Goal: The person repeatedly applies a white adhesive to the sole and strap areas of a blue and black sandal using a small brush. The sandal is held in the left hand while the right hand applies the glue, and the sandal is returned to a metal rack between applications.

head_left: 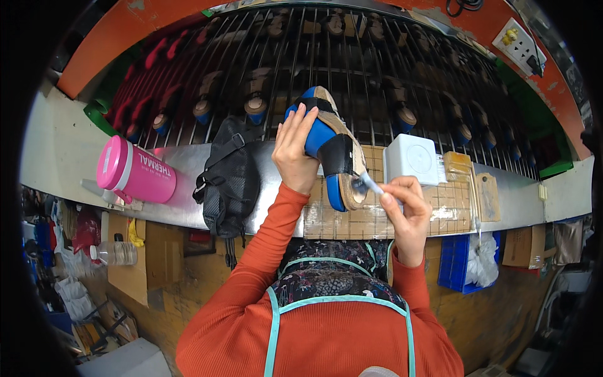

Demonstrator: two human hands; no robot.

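A blue and black shoe [321, 133] is tilted on its side above the bench, its pale, unfinished underside facing right. My left hand [294, 151] is closed around its blue side, fingers pointing up toward the far end. Between the thumb and fingers of my right hand [408, 210] is a small brush [372, 184] with a pale handle. Its dark tip meets the underside at the end of the shoe nearest me. Beneath lies a taped cardboard sheet [449, 207].
A rack of metal bars [301, 56] carries several shoes beyond the bench. Left on the bench are a pink thermal jug [141, 171] and a black mesh bag [232, 179]. A white box-shaped container [411, 160] stands to the right. Below it sits a blue crate [453, 264].
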